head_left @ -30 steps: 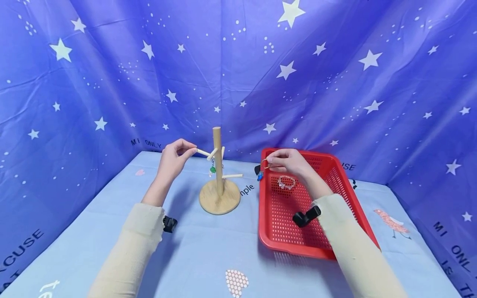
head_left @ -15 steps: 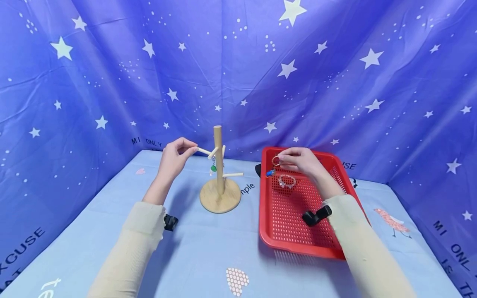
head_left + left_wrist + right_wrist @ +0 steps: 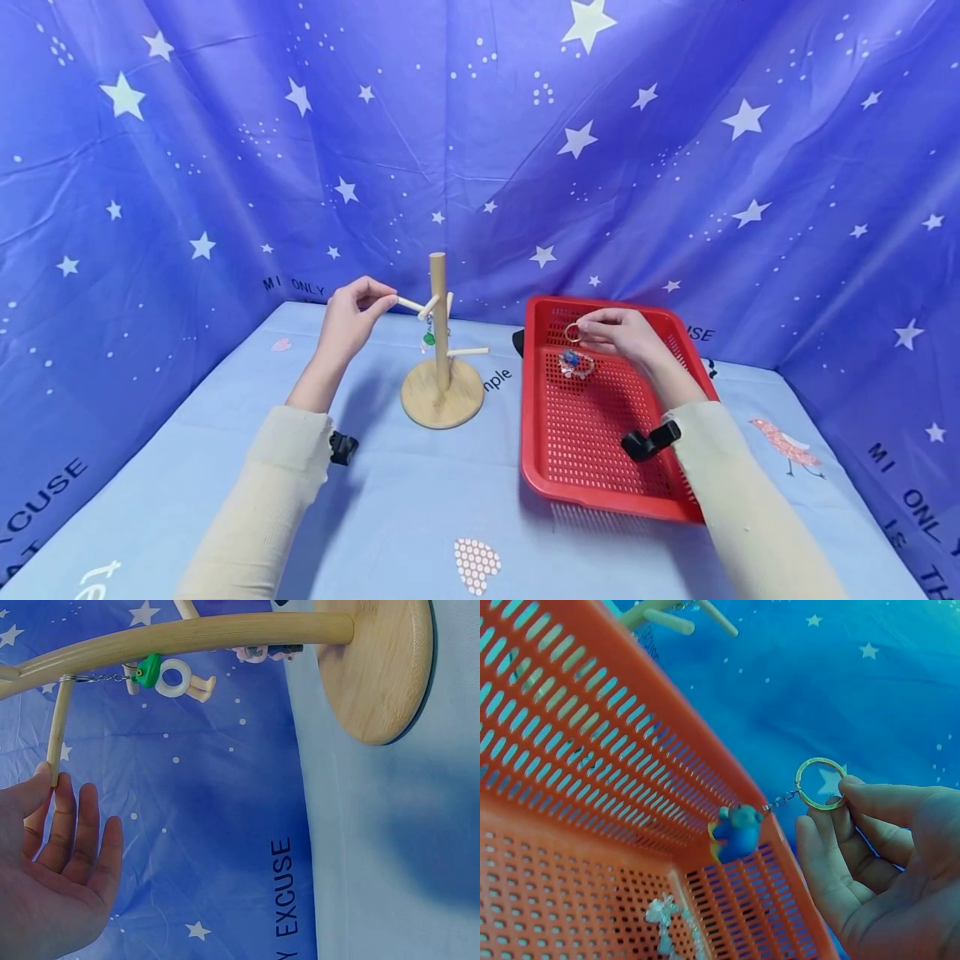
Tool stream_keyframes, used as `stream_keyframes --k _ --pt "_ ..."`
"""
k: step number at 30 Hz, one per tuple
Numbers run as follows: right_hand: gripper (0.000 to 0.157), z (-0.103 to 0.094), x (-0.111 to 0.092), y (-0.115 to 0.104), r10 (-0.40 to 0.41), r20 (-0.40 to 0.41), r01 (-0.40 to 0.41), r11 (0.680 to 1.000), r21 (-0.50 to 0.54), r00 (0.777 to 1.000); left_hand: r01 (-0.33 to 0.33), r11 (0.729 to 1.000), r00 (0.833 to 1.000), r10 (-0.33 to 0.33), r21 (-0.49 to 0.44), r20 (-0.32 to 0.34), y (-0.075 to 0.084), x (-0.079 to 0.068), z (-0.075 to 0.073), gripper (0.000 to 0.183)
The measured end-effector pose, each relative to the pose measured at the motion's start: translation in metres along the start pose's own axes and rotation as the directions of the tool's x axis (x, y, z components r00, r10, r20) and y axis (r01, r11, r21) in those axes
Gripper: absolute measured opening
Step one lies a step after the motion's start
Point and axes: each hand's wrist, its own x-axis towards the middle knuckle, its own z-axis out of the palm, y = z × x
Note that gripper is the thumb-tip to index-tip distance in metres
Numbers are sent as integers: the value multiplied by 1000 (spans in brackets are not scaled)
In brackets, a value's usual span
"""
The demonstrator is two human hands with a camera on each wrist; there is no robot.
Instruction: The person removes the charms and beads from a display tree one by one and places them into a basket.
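Observation:
My left hand (image 3: 354,321) pinches the end of a thin peg (image 3: 58,735) on the wooden stand (image 3: 441,333). On that peg, close to the post, hangs a keychain with a green-and-white figure (image 3: 154,673). Over the red basket (image 3: 534,450), my right hand (image 3: 618,337) pinches the gold ring of another keychain (image 3: 821,784). A small blue figure (image 3: 739,834) dangles from that ring by a short chain. Below it, a pale beaded bracelet (image 3: 667,922) lies in the basket; in the head view the blue figure overlaps it.
A lower peg (image 3: 468,352) sticks out to the right of the stand's post. Part of a pink-and-dark charm (image 3: 259,652) shows behind the post in the left wrist view. A black object (image 3: 518,340) sits against the basket's left rim. A starry curtain (image 3: 480,167) backs the table.
My right hand has moved right from the basket's left rim, carrying the blue-figure keychain farther over the basket. My left hand has stayed on the peg.

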Motion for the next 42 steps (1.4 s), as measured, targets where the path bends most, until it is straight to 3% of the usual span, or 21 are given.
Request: stream_keyframes --k 6,22,31,42 --pt "17 -9 -1 13 17 -11 -17 1000 25 1000 -2 1000 1000 2 -6 4 1 0 0 17" --pt "40 -35 2 41 74 -54 -80 992 -102 996 -5 1000 1000 5 -11 -2 1 0 0 17" --pt "42 -45 1 49 137 -94 -157 954 -256 986 3 1000 1000 -3 -8 -4 0 -1 0 17" --pt "37 -54 0 57 133 -110 -165 917 -364 985 -3 1000 1000 3 -10 -8 0 -1 1 17"
